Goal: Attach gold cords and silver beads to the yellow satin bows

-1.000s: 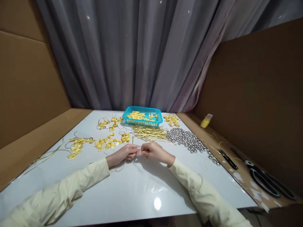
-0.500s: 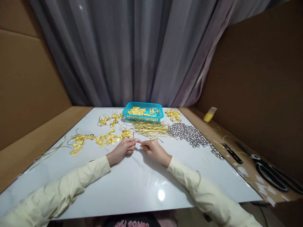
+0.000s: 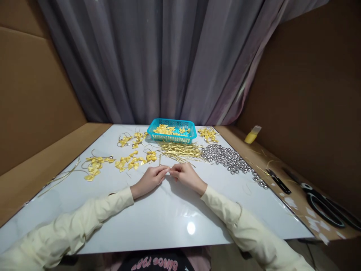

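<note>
My left hand [image 3: 149,180] and my right hand [image 3: 188,177] meet over the middle of the white table, fingertips touching or nearly so. Both are pinched closed. Whatever lies between the fingers is too small to make out; a thin dark line shows just behind the fingertips. Beyond them lies a pile of thin gold stems [image 3: 180,150]. Several yellow ribbon-like petals [image 3: 134,162] are spread ahead of my left hand. To the right of the stems, many shiny silver beads [image 3: 228,158] form a heap.
Behind the stems stands a turquoise basket [image 3: 193,136] holding yellow pieces. Yellow flowers on wires [image 3: 94,167] lie at the left, others [image 3: 208,134] at back right. Cardboard on the right bears black-handled scissors [image 3: 324,209], a small black cutting tool [image 3: 279,181] and a yellow-filled container [image 3: 252,135].
The fingertips of both hands have shifted slightly to the right, and the left fingers have changed their pinch. The whole view has tilted a little. The table's items look unmoved.
</note>
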`<state>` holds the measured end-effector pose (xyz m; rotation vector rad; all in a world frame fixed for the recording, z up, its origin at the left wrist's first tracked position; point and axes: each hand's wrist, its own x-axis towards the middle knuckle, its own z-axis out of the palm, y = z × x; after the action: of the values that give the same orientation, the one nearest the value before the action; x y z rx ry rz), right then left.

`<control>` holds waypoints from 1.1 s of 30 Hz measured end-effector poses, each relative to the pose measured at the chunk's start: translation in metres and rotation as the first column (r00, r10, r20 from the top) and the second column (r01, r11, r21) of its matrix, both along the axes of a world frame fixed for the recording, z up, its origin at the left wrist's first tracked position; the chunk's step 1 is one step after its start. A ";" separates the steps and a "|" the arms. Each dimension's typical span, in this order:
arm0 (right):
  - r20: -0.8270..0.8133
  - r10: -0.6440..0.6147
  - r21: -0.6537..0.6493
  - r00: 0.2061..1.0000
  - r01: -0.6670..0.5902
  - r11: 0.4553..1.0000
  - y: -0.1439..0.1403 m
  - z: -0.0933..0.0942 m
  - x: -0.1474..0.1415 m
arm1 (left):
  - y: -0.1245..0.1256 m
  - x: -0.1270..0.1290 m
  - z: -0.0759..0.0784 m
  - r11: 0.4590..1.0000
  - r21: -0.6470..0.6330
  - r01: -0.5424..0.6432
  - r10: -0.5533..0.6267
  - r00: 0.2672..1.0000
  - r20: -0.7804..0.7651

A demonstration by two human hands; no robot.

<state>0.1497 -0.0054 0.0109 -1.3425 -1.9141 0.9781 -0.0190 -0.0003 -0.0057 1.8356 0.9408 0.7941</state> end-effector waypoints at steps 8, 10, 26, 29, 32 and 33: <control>-0.092 0.083 -0.140 0.992 -0.096 0.986 0.003 -0.001 0.004 | -0.001 0.000 0.004 0.978 0.195 0.070 -0.040 0.987 -0.153; -0.122 0.080 -0.175 0.989 -0.101 0.979 0.005 -0.002 0.004 | 0.000 -0.001 0.004 0.973 0.220 0.073 -0.035 0.984 -0.174; -0.206 -0.012 -0.246 0.978 -0.040 0.968 0.006 0.010 0.008 | 0.002 -0.005 0.001 0.994 0.107 0.032 -0.026 0.998 -0.055; -0.182 0.057 -0.263 0.982 -0.104 0.959 0.006 0.015 0.012 | 0.003 -0.004 -0.001 1.000 0.010 0.022 -0.022 1.000 0.016; -0.172 0.154 -0.275 0.973 -0.198 0.941 0.003 0.016 0.013 | 0.004 -0.003 -0.002 0.998 -0.055 0.034 -0.030 0.997 0.073; -0.167 0.163 -0.269 0.972 -0.204 0.941 0.003 0.016 0.012 | 0.004 -0.002 -0.002 0.997 -0.071 0.041 -0.035 0.995 0.089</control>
<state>0.1616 -0.0029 0.0270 -1.2224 -1.8662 1.4498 -0.0215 0.0033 -0.0078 1.7366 0.8649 0.8004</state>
